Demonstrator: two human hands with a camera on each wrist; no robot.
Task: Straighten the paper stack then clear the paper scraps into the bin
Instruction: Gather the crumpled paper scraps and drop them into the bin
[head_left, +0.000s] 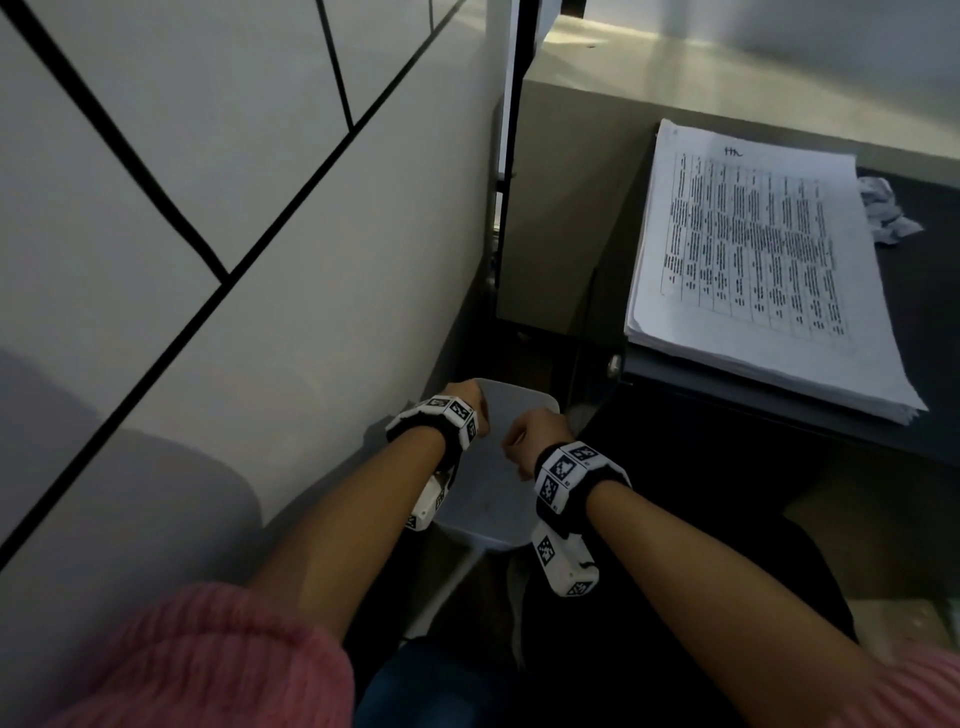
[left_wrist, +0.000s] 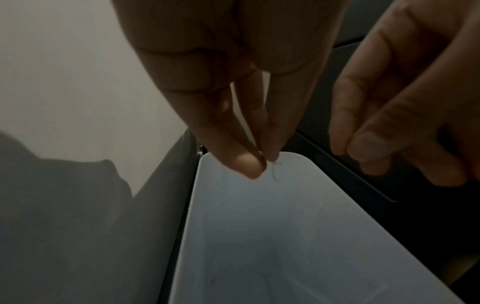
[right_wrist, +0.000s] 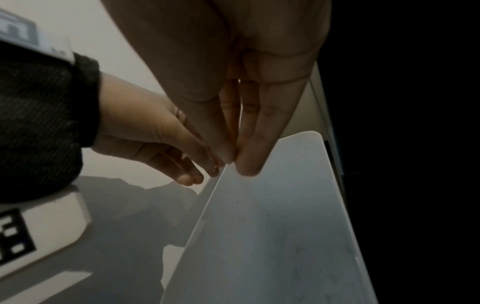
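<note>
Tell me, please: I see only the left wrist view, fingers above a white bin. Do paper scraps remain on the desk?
Observer: Yes. The head view shows one crumpled scrap on the dark desk, beside the paper stack, at its right edge.
Operator: Is the stack straight?
Observer: Mostly; its near edge fans out slightly.
Operator: Is the right hand holding paper?
Observer: The right wrist view shows none between its fingers.
</note>
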